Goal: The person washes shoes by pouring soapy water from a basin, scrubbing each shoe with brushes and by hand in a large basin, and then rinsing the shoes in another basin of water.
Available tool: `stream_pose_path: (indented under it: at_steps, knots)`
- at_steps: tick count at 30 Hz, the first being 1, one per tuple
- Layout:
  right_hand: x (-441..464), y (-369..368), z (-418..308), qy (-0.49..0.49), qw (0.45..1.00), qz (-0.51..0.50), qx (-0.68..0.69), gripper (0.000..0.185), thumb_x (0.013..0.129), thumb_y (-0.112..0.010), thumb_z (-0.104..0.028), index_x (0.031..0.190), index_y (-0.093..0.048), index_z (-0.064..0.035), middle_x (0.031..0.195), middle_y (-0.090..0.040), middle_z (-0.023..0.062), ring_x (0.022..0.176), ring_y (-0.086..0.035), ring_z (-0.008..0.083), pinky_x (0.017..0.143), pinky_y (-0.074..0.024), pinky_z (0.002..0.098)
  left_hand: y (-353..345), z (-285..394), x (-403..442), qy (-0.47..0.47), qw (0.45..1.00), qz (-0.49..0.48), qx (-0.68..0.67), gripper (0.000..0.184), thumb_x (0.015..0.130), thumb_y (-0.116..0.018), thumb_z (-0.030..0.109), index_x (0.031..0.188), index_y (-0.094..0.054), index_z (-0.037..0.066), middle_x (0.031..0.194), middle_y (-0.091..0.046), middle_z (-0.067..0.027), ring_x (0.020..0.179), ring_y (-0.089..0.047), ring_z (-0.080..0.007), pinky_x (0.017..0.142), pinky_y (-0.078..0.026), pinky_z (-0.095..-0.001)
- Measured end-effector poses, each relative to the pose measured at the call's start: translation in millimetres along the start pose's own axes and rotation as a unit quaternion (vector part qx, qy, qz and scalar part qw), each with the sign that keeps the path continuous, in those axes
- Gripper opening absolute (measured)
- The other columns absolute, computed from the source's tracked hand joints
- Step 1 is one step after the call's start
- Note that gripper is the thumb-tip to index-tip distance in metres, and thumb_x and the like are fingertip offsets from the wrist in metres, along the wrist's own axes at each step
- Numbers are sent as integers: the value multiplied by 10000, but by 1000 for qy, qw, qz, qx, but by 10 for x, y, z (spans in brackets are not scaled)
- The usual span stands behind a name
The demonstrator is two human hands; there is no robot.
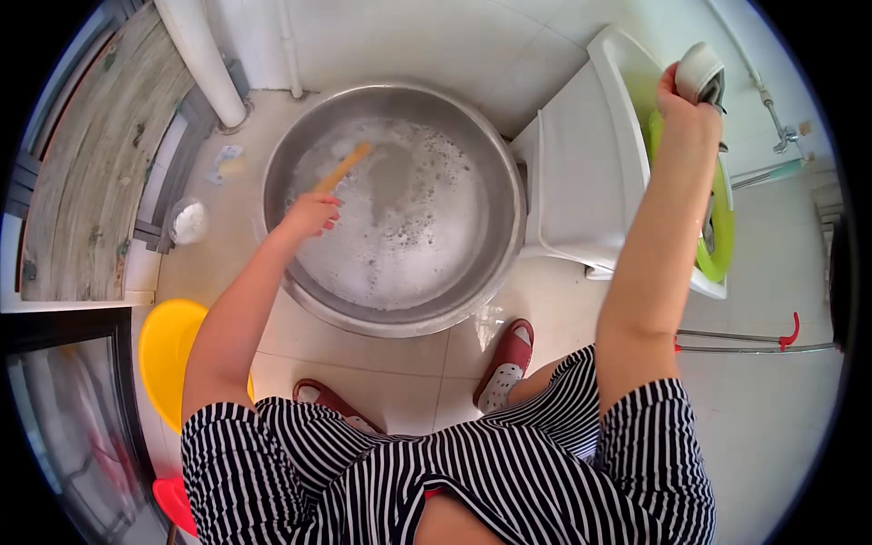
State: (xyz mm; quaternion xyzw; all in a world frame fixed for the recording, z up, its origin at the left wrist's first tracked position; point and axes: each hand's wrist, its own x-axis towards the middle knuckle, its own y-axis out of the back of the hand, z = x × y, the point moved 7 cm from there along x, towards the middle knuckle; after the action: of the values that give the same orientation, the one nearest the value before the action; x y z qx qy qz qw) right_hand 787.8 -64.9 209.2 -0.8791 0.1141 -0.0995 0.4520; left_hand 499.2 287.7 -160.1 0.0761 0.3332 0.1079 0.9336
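My left hand is closed around the lower end of a wooden stick, which slants over the large metal basin. Whether a brush head is on the stick, I cannot tell. Cloudy, foamy water lies inside the basin. Up at the right, my right hand grips a white and grey shoe, its far side partly hidden. That hand is above a white sink unit, with a bright green basin partly covered by my forearm.
A yellow basin and a red one stand at the left. A small tub of white powder sits by the metal basin's left side. A tap and a metal rack are at the right. My feet are just in front of the basin.
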Motion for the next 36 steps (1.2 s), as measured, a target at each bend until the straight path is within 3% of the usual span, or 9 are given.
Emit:
stream_pose_path:
  at_steps: [8, 14, 23, 26, 28, 30, 33, 35, 36]
  knots:
    - [1300, 670, -327, -212, 970, 111, -53, 345, 973, -317, -240, 1120, -584, -78, 1126, -598, 127, 973, -593, 371, 772, -563, 522, -274, 106, 378, -50, 998, -41, 13, 280, 877, -530, 211, 1113, -582, 71, 936, -633, -52, 795, -590, -127, 651, -461, -279]
    - [780, 991, -580, -120, 964, 119, -206, 295, 996, -372, -203, 1185, -473, -1, 1121, -566, 169, 969, -590, 338, 778, -587, 456, -548, 109, 473, -75, 992, -97, 16, 294, 900, -500, 199, 1149, -576, 61, 942, -640, -50, 794, -598, -127, 677, -472, -279]
    - [490, 1409, -1183, -225, 737, -91, -631, 343, 953, -499, -346, 995, -574, -15, 854, -618, 91, 681, -628, 144, 556, -548, 235, -741, 623, 213, -87, 989, -85, 83, 297, 912, -500, 170, 1166, -574, 35, 928, -645, -50, 766, -590, -122, 659, -461, -254]
    - [491, 1331, -1631, -144, 685, -137, -701, 412, 958, -454, -404, 995, -587, -16, 876, -614, 73, 714, -624, 142, 580, -523, 276, -887, 1660, -219, -253, 967, -14, 10, 325, 924, -516, 160, 1215, -550, 18, 1021, -633, -73, 888, -589, -129, 777, -458, -260]
    - [986, 1628, -2073, -57, 693, -82, -714, 428, 954, -433, -381, 943, -636, -4, 888, -643, 114, 712, -628, 219, 646, -515, 337, -1172, 2568, -752, -363, 930, 23, -47, 379, 936, -520, 197, 1272, -510, 22, 1100, -610, -86, 976, -569, -140, 866, -438, -271]
    - [1442, 1806, -2556, 162, 393, -74, -902, 404, 936, -442, -330, 935, -647, 18, 918, -644, 200, 769, -616, 349, 731, -503, 401, -1541, 3328, -1231, -469, 881, 57, -39, 466, 941, -529, 257, 1343, -442, 39, 1150, -581, -90, 1015, -544, -151, 914, -419, -282]
    - [1670, 2217, -2679, 94, 314, -76, -942, 393, 920, -441, -312, 929, -642, 26, 949, -620, 250, 845, -580, 432, 805, -471, 454, -2107, 4082, -1242, -534, 835, 122, 59, 563, 928, -553, 289, 1401, -361, 52, 1185, -564, -98, 1029, -543, -162, 911, -424, -289]
    - [1806, 2299, -2683, 105, 337, -97, -930, 400, 920, -444, -327, 966, -638, 20, 969, -627, 242, 868, -587, 428, 811, -468, 465, -2355, 4409, -1196, -551, 807, 172, 129, 608, 920, -566, 301, 1422, -324, 59, 1192, -561, -101, 1024, -550, -165, 892, -434, -291]
    - [1884, 2331, -2690, 116, 354, -117, -921, 411, 920, -446, -341, 1003, -635, 14, 990, -633, 233, 891, -595, 424, 818, -466, 475, -2526, 4467, -1038, -467, 880, 73, 53, 594, 914, -576, 302, 1400, -349, 47, 1191, -562, -105, 1012, -558, -166, 869, -442, -291]
